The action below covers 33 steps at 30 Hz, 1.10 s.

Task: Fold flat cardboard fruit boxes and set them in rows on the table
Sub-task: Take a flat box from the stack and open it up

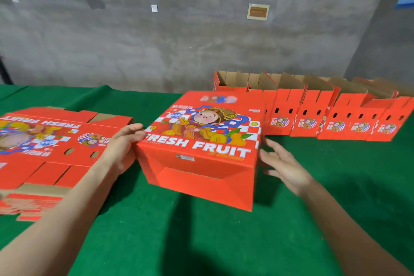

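1. Folded box sits mid-bench, big "FRESH FRUIT" panel up. The near face shows tucked flaps, probably the closed bottom, so the box likely lies on its side for flap access.
2. Left hand: fingers straight and together, pressed on the box's top-left edge. Looks like a brace so the box can't slide left.
3. Right hand: fingers spread, holding nothing, just beside the right wall. Blur hides whether they touch. Likely closing in to clamp the box from both sides.
4. Stack of flat boxes lies at the left, just beside the left forearm. Supply within reach.
5. Row of finished boxes runs along the far right of the bench, open tops up, walls touching. Tight packing saves space and keeps the line straight.
6. The row's left end is just behind the box in hand, probably the next slot. The box needs tipping upright first, and a one-sided push could skew it.
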### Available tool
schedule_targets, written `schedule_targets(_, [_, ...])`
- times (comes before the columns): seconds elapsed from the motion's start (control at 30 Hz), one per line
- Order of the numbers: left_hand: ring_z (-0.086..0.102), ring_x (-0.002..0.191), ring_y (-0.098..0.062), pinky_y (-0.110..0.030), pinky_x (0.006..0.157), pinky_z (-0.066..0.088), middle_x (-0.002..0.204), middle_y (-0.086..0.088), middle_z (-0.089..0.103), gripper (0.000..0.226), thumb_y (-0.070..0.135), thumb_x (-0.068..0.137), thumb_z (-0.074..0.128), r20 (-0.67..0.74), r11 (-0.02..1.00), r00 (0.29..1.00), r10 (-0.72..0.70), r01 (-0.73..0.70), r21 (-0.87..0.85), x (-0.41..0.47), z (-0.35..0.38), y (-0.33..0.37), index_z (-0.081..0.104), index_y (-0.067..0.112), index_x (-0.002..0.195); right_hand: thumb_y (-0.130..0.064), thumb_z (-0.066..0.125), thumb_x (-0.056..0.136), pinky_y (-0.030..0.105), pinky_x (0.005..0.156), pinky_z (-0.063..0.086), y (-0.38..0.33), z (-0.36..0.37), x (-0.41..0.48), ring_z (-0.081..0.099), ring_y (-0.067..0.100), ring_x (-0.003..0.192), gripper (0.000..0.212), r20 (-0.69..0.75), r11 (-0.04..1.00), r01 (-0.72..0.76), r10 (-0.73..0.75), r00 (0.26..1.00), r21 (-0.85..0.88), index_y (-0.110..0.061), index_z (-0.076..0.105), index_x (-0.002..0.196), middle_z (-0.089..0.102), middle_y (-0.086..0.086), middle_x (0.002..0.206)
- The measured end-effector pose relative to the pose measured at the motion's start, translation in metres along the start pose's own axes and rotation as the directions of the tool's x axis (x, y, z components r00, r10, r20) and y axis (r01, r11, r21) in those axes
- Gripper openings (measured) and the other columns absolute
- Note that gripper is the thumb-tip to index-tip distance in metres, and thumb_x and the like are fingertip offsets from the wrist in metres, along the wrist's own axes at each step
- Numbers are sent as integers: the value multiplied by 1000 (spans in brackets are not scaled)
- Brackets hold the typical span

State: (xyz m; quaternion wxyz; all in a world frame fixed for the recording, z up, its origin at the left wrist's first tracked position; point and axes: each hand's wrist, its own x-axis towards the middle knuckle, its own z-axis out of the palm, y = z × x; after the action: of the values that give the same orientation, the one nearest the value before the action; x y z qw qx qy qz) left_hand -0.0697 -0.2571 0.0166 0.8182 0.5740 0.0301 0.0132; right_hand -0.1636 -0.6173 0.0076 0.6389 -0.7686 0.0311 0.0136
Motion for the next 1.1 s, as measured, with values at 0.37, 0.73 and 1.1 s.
schedule_targets(0.37, [54,110,-15,-36,103,43,128,4,53,45,9,95,52,184,826,972,146,-222,518,-6,28,-14,44,21,139,-9,86,62,21,54,48,-6,48,10,58,8,56,67,-38,856,395,-431,901,-334,-49,37,86,46,-5,100])
schedule_targets(0.73, [55,101,9,-22,81,50,111,36,48,22,42,99,32,210,863,977,35,-135,487,-28,54,-57,42,44,119,-11,50,94,44,95,45,87,125,44,57,29,102,67,235,631,286,-165,958,-721,-50,17,138,21,0,132])
schedule_targets(1.1, [61,104,-31,-22,82,40,120,-14,62,25,15,97,50,313,387,850,424,-482,786,29,56,-40,55,7,120,10,45,79,38,80,50,90,164,94,62,35,94,110,189,321,191,-39,981,-928,-59,-18,137,-29,29,148])
